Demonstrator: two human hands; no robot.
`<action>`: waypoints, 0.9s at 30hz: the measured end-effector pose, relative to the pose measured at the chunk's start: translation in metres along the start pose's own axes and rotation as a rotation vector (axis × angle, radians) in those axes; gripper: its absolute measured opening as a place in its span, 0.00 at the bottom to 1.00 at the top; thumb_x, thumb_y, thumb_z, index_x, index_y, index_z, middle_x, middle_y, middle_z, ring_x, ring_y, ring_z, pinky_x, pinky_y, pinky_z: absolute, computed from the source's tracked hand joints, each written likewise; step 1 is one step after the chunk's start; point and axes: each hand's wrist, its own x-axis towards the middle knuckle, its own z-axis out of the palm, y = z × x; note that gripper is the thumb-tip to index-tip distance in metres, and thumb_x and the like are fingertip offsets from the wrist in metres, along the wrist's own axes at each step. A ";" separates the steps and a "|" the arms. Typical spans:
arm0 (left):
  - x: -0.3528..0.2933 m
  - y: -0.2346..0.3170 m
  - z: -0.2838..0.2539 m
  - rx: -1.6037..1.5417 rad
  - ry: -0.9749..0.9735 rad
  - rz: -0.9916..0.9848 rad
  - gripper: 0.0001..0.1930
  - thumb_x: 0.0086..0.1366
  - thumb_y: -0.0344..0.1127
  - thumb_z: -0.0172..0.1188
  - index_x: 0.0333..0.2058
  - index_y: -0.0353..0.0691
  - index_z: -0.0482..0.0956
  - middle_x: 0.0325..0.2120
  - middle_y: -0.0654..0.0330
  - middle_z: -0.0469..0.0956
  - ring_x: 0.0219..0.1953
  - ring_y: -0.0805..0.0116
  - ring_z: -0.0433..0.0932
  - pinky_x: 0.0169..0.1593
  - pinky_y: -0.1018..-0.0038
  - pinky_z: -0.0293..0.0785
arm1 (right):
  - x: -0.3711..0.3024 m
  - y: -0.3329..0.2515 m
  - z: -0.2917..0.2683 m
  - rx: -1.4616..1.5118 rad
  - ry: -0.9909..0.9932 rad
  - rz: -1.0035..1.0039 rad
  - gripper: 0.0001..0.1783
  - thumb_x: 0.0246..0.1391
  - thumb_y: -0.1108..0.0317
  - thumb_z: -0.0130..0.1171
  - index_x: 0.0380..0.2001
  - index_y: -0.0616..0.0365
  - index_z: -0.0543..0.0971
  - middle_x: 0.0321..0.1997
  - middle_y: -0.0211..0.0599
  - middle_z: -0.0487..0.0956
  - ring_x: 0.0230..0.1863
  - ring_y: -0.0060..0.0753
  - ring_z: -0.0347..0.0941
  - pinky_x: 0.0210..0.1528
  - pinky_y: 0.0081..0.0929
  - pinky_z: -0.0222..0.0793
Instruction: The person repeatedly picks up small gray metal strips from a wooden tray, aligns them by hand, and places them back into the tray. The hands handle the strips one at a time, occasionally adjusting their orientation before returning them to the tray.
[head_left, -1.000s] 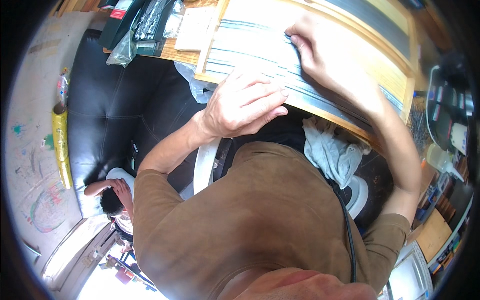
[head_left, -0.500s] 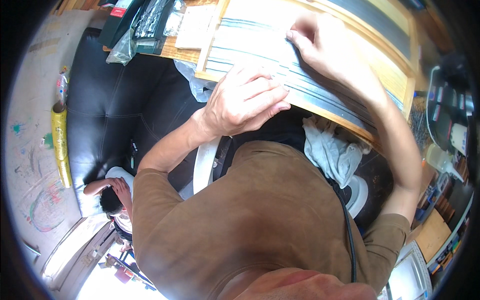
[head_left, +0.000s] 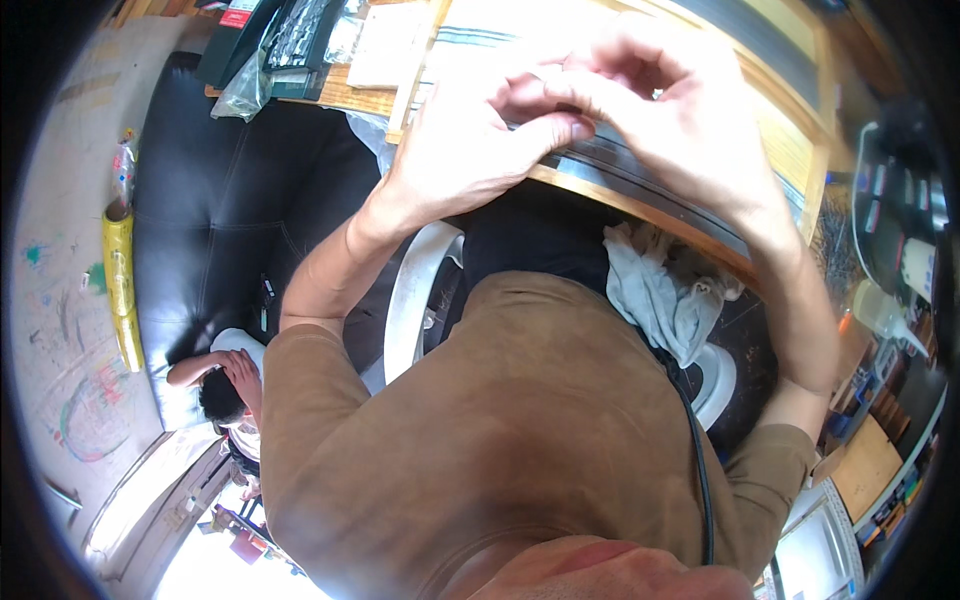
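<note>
My left hand (head_left: pixel 465 145) and my right hand (head_left: pixel 685 115) meet above a shallow wooden frame (head_left: pixel 816 192). The fingers of both hands are bent, and the fingertips come together between them. Anything pinched there is too small or hidden to make out. My left thumb points across toward the right hand. Long thin dark strips (head_left: pixel 640 170) lie inside the frame along its near rim, just under my hands. Glare washes out part of the frame's pale surface.
Dark boxes with clear plastic wrapping (head_left: pixel 300 50) stand at the far left of the wooden table. A black leather sofa (head_left: pixel 215 220) is on the left, where another person (head_left: pixel 225 395) rests. A whitish cloth (head_left: pixel 655 300) hangs under the frame. A squeeze bottle (head_left: pixel 880 308) stands right.
My left hand has risen from the near rim onto the frame, its thumb now stretched inward. My right hand has turned and come nearer, and the fingertips of both now meet.
</note>
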 end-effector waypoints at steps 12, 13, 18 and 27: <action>-0.060 0.038 0.070 -0.770 0.034 -0.583 0.11 0.70 0.27 0.63 0.49 0.29 0.79 0.38 0.46 0.86 0.39 0.57 0.88 0.43 0.66 0.88 | -0.160 0.018 0.000 -0.281 -0.122 -0.329 0.13 0.46 0.77 0.74 0.36 0.59 0.82 0.34 0.38 0.82 0.32 0.35 0.81 0.33 0.28 0.78; -0.061 0.027 0.087 -0.833 0.006 -0.651 0.11 0.70 0.28 0.63 0.49 0.30 0.79 0.39 0.46 0.86 0.40 0.58 0.88 0.43 0.67 0.88 | -0.175 0.030 0.002 -0.222 -0.053 -0.267 0.13 0.46 0.78 0.74 0.36 0.60 0.83 0.35 0.38 0.83 0.33 0.36 0.82 0.34 0.28 0.79; -0.055 -0.008 0.150 -0.956 -0.193 -0.853 0.11 0.71 0.31 0.64 0.49 0.33 0.80 0.41 0.50 0.85 0.42 0.62 0.87 0.43 0.72 0.87 | -0.245 0.078 0.015 -0.025 0.115 0.042 0.11 0.48 0.80 0.73 0.38 0.63 0.86 0.35 0.42 0.86 0.35 0.36 0.84 0.34 0.24 0.78; -0.026 -0.018 0.166 -0.864 -0.396 -0.845 0.12 0.68 0.29 0.67 0.48 0.31 0.82 0.40 0.50 0.86 0.41 0.63 0.88 0.42 0.74 0.87 | -0.261 0.103 0.050 0.160 0.474 0.084 0.12 0.53 0.86 0.67 0.41 0.66 0.87 0.40 0.46 0.88 0.37 0.32 0.87 0.39 0.22 0.84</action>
